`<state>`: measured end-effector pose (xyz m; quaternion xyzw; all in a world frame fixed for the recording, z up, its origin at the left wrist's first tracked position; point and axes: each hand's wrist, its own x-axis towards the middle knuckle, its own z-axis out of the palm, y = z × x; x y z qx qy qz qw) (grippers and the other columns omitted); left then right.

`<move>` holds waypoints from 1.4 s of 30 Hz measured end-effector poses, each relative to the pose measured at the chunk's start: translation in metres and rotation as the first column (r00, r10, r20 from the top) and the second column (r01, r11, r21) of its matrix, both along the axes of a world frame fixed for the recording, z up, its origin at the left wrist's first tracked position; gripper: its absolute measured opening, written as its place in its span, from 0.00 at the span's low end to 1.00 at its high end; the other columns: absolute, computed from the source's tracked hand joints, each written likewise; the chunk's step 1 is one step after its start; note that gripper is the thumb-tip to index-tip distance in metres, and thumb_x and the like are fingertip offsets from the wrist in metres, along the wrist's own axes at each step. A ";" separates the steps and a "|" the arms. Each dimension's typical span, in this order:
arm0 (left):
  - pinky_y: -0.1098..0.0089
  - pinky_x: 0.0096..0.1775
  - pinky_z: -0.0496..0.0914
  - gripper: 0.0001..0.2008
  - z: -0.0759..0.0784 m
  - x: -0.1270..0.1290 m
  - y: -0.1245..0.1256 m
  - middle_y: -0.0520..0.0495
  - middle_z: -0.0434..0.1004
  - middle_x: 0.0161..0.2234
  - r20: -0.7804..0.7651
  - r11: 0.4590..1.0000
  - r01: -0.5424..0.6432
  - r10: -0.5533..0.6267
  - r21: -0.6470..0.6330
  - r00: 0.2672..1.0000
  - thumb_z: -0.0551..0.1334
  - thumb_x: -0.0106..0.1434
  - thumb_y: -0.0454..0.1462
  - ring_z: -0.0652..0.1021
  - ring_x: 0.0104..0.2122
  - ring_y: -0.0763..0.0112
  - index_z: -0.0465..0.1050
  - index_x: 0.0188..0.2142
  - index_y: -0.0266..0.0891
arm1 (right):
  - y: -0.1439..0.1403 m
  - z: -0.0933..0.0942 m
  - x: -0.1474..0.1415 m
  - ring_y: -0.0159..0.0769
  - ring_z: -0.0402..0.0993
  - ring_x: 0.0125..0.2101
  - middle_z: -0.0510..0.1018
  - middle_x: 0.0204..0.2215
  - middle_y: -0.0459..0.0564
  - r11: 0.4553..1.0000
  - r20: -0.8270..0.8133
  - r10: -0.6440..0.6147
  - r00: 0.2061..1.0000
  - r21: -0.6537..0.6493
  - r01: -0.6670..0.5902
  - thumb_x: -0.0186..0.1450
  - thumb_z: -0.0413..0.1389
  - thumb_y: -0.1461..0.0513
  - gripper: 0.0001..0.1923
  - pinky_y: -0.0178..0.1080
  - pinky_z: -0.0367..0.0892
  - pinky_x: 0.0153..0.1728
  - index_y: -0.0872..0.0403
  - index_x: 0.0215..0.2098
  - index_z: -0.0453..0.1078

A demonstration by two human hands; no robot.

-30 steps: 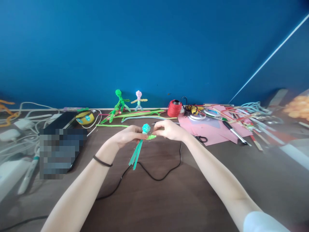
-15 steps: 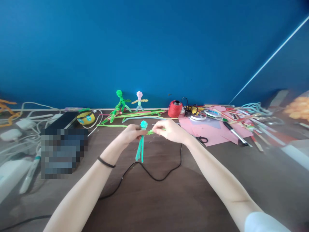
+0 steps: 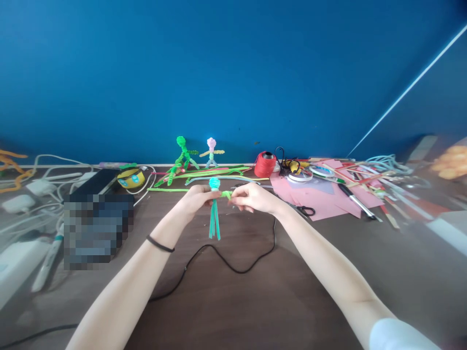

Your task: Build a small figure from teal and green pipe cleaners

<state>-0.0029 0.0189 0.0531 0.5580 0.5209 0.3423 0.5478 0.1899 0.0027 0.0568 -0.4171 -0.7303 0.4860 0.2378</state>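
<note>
A small turquoise pipe-cleaner figure [image 3: 214,183] with a coiled round head is held up above the table, its straight turquoise strands [image 3: 214,221] hanging down. My left hand [image 3: 199,199] pinches it just below the head. To the right of the body sticks out a light-green pipe cleaner [image 3: 226,194], bent and coiled. Its outer end is between the fingertips of my right hand [image 3: 253,198]. Behind, a green pipe-cleaner figure [image 3: 183,151] and a pink-headed one [image 3: 211,149] stand against the wall.
Loose green pipe cleaners [image 3: 219,171] lie behind my hands. Right of them are a red thread spool [image 3: 265,165], pink paper [image 3: 302,197], scissors [image 3: 306,211] and a black-and-white pen [image 3: 355,200]. A black cable [image 3: 233,269] crosses the table in front. A yellow tape measure-like round thing [image 3: 130,178] and white chargers [image 3: 22,203] sit left.
My right fingers have shifted their grip around the light-green pipe cleaner, whose free end now looks wound in. The turquoise figure has tipped slightly, its strands swinging a little right.
</note>
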 end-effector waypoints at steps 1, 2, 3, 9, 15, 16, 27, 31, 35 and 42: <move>0.71 0.27 0.60 0.14 0.000 0.000 0.000 0.52 0.66 0.20 0.001 1.000 0.018 -0.018 0.002 1.000 0.67 0.41 0.43 0.64 0.21 0.77 0.69 0.21 0.34 | 0.001 -0.001 0.001 0.20 0.55 0.13 0.68 0.18 0.43 1.000 -0.021 0.017 1.000 -0.022 -0.017 0.58 0.54 0.57 0.13 0.29 0.51 0.15 0.60 0.32 0.71; 0.71 0.26 0.60 0.14 0.001 -0.001 -0.001 0.52 0.66 0.20 0.001 0.999 0.040 -0.040 0.005 0.999 0.67 0.41 0.43 0.64 0.20 0.77 0.69 0.21 0.34 | 0.003 -0.002 0.001 0.20 0.55 0.13 0.68 0.18 0.43 0.999 -0.038 0.032 0.999 -0.042 -0.033 0.58 0.55 0.57 0.13 0.29 0.52 0.15 0.61 0.32 0.72; 0.72 0.26 0.59 0.14 0.002 -0.001 -0.002 0.52 0.65 0.20 -0.002 0.998 0.066 -0.066 0.005 0.998 0.67 0.42 0.44 0.64 0.20 0.78 0.69 0.21 0.34 | 0.004 -0.003 0.002 0.20 0.55 0.13 0.69 0.18 0.43 0.997 -0.052 0.044 0.998 -0.060 -0.047 0.57 0.56 0.57 0.14 0.29 0.52 0.15 0.61 0.32 0.72; 0.73 0.24 0.56 0.13 0.015 -0.002 -0.012 0.53 0.62 0.19 -0.041 0.971 0.238 -0.238 -0.004 0.970 0.66 0.43 0.43 0.62 0.20 0.78 0.70 0.22 0.35 | 0.007 -0.004 0.009 0.19 0.55 0.13 0.71 0.18 0.44 0.973 -0.074 0.161 0.984 -0.153 -0.171 0.54 0.58 0.56 0.15 0.29 0.51 0.15 0.61 0.32 0.74; 0.73 0.25 0.58 0.10 0.020 -0.002 -0.019 0.51 0.66 0.21 -0.088 0.879 0.477 -0.475 -0.002 0.875 0.63 0.46 0.42 0.63 0.23 0.75 0.73 0.24 0.37 | 0.009 -0.007 0.012 0.20 0.57 0.14 0.72 0.18 0.45 0.956 -0.031 0.236 0.971 -0.173 -0.238 0.52 0.59 0.60 0.11 0.29 0.55 0.17 0.61 0.29 0.73; 0.73 0.26 0.58 0.10 0.020 -0.002 -0.019 0.51 0.67 0.22 -0.101 0.869 0.495 -0.493 -0.008 0.864 0.63 0.46 0.42 0.64 0.23 0.74 0.73 0.24 0.37 | 0.009 -0.006 0.012 0.21 0.57 0.14 0.72 0.18 0.44 0.960 -0.016 0.229 0.973 -0.163 -0.228 0.52 0.59 0.61 0.11 0.29 0.56 0.18 0.61 0.30 0.74; 0.73 0.26 0.59 0.10 0.014 -0.003 -0.014 0.51 0.69 0.21 -0.205 0.877 0.480 -0.474 -0.027 0.856 0.64 0.45 0.41 0.66 0.23 0.73 0.75 0.25 0.36 | -0.001 0.008 0.007 0.26 0.59 0.22 0.70 0.21 0.43 0.979 0.300 -0.020 0.954 0.201 -0.043 0.52 0.58 0.57 0.10 0.32 0.53 0.23 0.57 0.24 0.71; 0.73 0.25 0.59 0.10 0.014 0.000 -0.014 0.53 0.67 0.19 -0.224 0.914 0.406 -0.401 -0.029 0.888 0.64 0.44 0.42 0.66 0.21 0.74 0.72 0.22 0.36 | -0.007 0.013 0.004 0.26 0.59 0.21 0.68 0.20 0.43 0.942 0.323 -0.170 0.931 0.332 0.057 0.53 0.58 0.55 0.12 0.32 0.52 0.24 0.56 0.22 0.68; 0.72 0.24 0.58 0.13 0.014 0.003 -0.015 0.53 0.64 0.16 -0.297 0.962 0.274 -0.262 -0.002 0.918 0.64 0.44 0.43 0.65 0.19 0.75 0.68 0.17 0.36 | -0.012 0.018 -0.001 0.26 0.60 0.20 0.69 0.19 0.45 0.925 0.273 -0.236 0.933 0.358 0.129 0.57 0.56 0.54 0.14 0.33 0.53 0.25 0.57 0.22 0.68; 0.72 0.23 0.56 0.13 0.005 0.005 -0.011 0.55 0.60 0.13 -0.266 0.990 0.127 -0.107 0.057 0.958 0.64 0.44 0.43 0.62 0.17 0.77 0.67 0.17 0.35 | -0.014 0.019 0.000 0.23 0.60 0.13 0.72 0.19 0.45 0.979 0.118 -0.165 0.979 0.144 0.147 0.61 0.49 0.61 0.09 0.31 0.57 0.19 0.58 0.28 0.67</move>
